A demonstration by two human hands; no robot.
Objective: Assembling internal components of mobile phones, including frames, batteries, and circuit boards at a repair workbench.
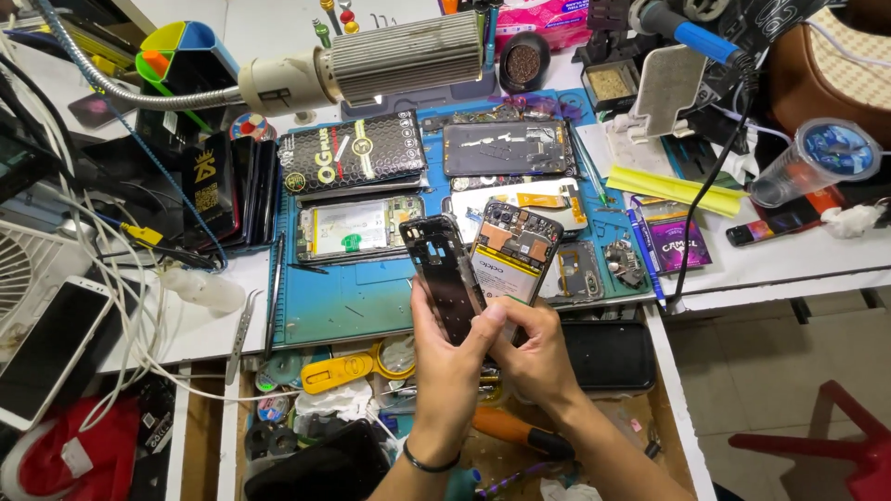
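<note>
Two pieces of one phone are in my hands above the open drawer, just in front of the blue work mat (pixel 353 301). Far to the left a white phone (pixel 51 348) lies face up among loose white cables, and a pair of tweezers (pixel 241 329) rests at the table's edge near the mat. My left hand (pixel 445 357) is clenched around the lower part of the black phone frame (pixel 444 274), thumb laid along its face, holding it upright and a little tilted. That frame looks thin and light, mostly an outline with a hollow middle, so I judge it will twist if squeezed across the opening; the side rails are the safe place to pinch. Just beside it, my right hand (pixel 538 348) grasps the opened phone body (pixel 512 255) from beneath, its fingers pressing the lower edge, with battery and circuit boards bare toward me. I would call this the fragile one, best held by its edges. Further right, a yellow cloth (pixel 673 190) lies on the white table.
</note>
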